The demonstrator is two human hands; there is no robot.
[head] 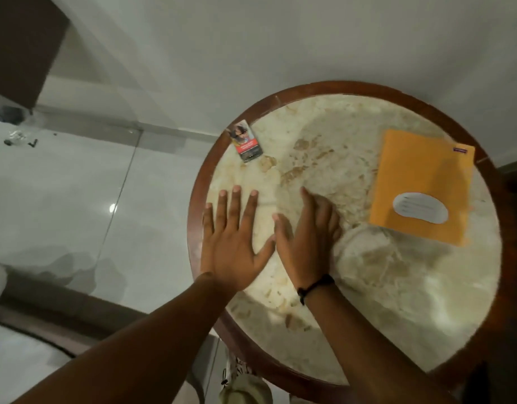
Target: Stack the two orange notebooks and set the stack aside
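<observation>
An orange notebook [423, 185] with a white oval label lies flat at the right side of the round table [382, 301]. A thin orange edge shows along its right and lower sides, so a second notebook may lie under it; I cannot tell for sure. My left hand [236, 237] rests flat on the table's left part, fingers spread, holding nothing. My right hand [306, 237] is beside it, fingers together and angled up-left, also holding nothing. Both hands are well left of the notebook and apart from it.
A small red and black packet [245, 141] lies near the table's upper left rim. The table has a dark wooden rim and a marble top. White tiled floor [76, 199] spreads to the left, a grey wall stands behind.
</observation>
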